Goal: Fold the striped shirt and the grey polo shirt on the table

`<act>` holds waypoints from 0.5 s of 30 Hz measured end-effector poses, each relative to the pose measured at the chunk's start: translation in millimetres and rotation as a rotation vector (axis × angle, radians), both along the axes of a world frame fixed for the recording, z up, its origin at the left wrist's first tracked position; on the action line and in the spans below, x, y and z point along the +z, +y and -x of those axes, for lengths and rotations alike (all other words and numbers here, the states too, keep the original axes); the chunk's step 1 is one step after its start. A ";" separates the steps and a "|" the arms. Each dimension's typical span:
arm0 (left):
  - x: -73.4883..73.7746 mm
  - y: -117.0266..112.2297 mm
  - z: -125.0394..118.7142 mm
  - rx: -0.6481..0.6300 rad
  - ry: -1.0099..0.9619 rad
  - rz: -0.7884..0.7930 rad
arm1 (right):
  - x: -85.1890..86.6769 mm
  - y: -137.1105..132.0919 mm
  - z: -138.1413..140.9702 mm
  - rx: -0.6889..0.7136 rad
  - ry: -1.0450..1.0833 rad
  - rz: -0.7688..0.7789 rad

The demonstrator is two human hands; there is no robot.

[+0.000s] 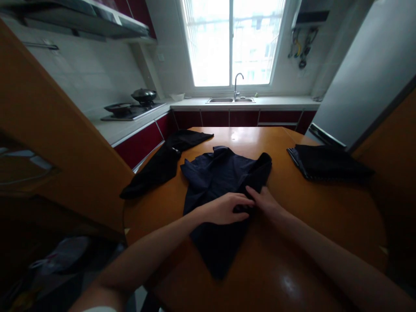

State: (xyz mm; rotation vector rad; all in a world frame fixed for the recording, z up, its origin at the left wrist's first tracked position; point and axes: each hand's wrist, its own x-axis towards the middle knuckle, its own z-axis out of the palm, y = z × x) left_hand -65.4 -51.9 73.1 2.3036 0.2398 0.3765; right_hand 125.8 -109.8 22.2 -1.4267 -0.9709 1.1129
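A dark navy garment (211,177) lies spread and rumpled on the round wooden table (308,225) in front of me. Its lower end tapers to a point towards me, and its upper right part is folded over. At its right edge, my right hand (267,201) grips the cloth, thumb on top and the other fingers partly hidden. My left hand (227,209) reaches across the garment, with bent fingers and thumb closed on the fabric close to the right hand. Dark cloth shows between its thumb and fingers.
A black garment (156,171) lies crumpled along the table's left edge. Folded dark cloth (328,162) rests at the right. Beyond the table are a counter with a sink (221,100), a stove with pans (143,95), and a fridge (364,73) on the right.
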 end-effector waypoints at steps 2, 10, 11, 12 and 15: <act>-2.9 2.6 -2.2 0.195 -0.082 0.020 | 2.1 -1.1 -2.3 -0.076 0.113 0.015; -17.5 26.0 -0.9 0.285 -0.001 0.308 | 5.0 -7.8 2.3 0.128 0.232 0.166; -15.0 25.9 -0.6 0.238 0.062 0.361 | 3.9 -8.7 -0.4 0.170 0.194 0.200; -11.8 27.6 -0.4 0.208 0.149 0.409 | 2.7 -9.1 -4.8 0.226 0.160 0.232; 2.0 49.6 -1.5 0.186 0.421 0.447 | 0.4 -5.6 -25.6 0.389 0.084 0.270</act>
